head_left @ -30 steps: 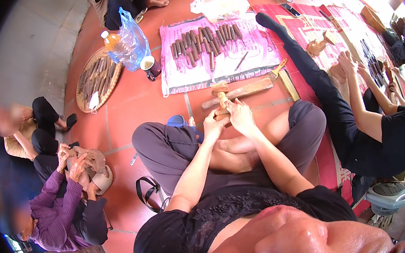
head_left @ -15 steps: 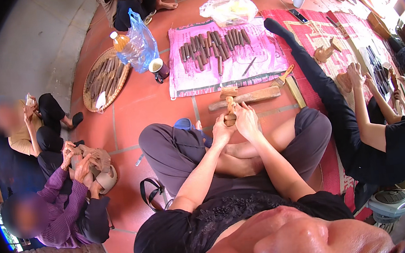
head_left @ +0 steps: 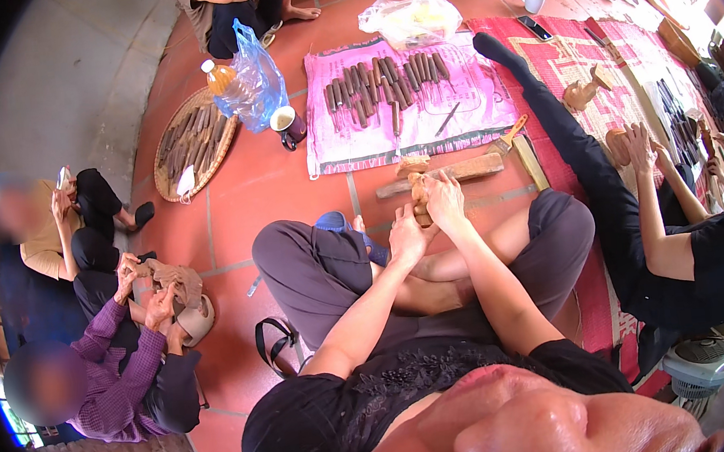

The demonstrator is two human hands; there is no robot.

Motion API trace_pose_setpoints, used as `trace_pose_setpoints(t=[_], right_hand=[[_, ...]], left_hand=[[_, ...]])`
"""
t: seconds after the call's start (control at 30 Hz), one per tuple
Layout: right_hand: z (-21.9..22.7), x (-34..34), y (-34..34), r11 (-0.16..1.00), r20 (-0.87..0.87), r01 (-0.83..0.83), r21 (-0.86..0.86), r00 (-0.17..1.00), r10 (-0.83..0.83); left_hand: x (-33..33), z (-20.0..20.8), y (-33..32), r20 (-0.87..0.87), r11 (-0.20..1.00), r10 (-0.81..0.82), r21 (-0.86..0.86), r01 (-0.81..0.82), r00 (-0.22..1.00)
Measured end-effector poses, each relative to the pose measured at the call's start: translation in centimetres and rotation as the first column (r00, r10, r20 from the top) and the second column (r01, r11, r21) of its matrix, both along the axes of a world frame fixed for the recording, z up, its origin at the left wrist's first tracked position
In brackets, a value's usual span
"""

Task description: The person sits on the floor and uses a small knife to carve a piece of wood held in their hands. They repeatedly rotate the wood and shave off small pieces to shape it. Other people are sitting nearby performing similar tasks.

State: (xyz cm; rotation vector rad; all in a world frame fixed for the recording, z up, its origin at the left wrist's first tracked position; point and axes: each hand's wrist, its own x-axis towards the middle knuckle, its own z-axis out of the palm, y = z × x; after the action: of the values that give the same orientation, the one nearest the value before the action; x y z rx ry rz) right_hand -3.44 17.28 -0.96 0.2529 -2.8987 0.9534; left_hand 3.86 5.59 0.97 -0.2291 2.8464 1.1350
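Note:
Above my crossed legs I hold a small pale wooden carving (head_left: 418,190), its wider top pointing away from me. My left hand (head_left: 408,235) is closed round its near end. Further up, my right hand (head_left: 445,202) is closed on its right side, covering part of it. Just beyond lies a wooden bar (head_left: 470,168) on the tiles, with a brush (head_left: 510,135) near its right end. Past these, several dark-handled carving tools (head_left: 383,84) are laid out on a pink printed sack (head_left: 326,147).
Left of the sack stand a mug (head_left: 289,128), a blue plastic bag (head_left: 257,88), a bottle (head_left: 217,77) and a round basket (head_left: 164,180) of tools. A wooden strip (head_left: 530,164) lies at right. Co-workers sit on both sides; one's leg (head_left: 556,111) stretches along the red mat (head_left: 539,78).
My right hand has moved up along the carving, toward its far end. The carving has turned a little in my hands. The co-worker at left has shifted their hands slightly.

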Motion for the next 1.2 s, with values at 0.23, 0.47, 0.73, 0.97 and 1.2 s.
trace_pose_setpoints(t=[0.23,0.47,0.73,0.97,1.2], right_hand=[[1.2,4.7,-0.6,0.995,-0.035,-0.095,0.031,0.995,0.096],[1.0,0.6,-0.4,0.993,-0.077,-0.074,0.088,0.994,0.081],[1.4,3.2,0.1,0.974,-0.067,-0.111,0.199,0.99,0.127],[2.1,2.5,-0.6,0.957,-0.076,-0.121,0.263,0.986,0.145],[2.2,2.9,-0.7,0.951,-0.057,-0.123,0.285,0.988,0.145]], left_hand=[[0.1,-2.0,-1.5,-0.014,0.999,0.023,0.038,-0.022,1.0],[-0.3,0.2,-0.9,0.024,1.0,-0.02,-0.012,0.021,1.0],[0.4,-0.3,-0.8,0.023,0.998,0.054,0.024,-0.054,0.998],[0.3,-0.4,-1.2,0.022,1.0,0.013,-0.003,-0.013,1.0],[0.4,-0.6,-0.9,0.049,0.999,0.024,-0.034,-0.023,0.999]])
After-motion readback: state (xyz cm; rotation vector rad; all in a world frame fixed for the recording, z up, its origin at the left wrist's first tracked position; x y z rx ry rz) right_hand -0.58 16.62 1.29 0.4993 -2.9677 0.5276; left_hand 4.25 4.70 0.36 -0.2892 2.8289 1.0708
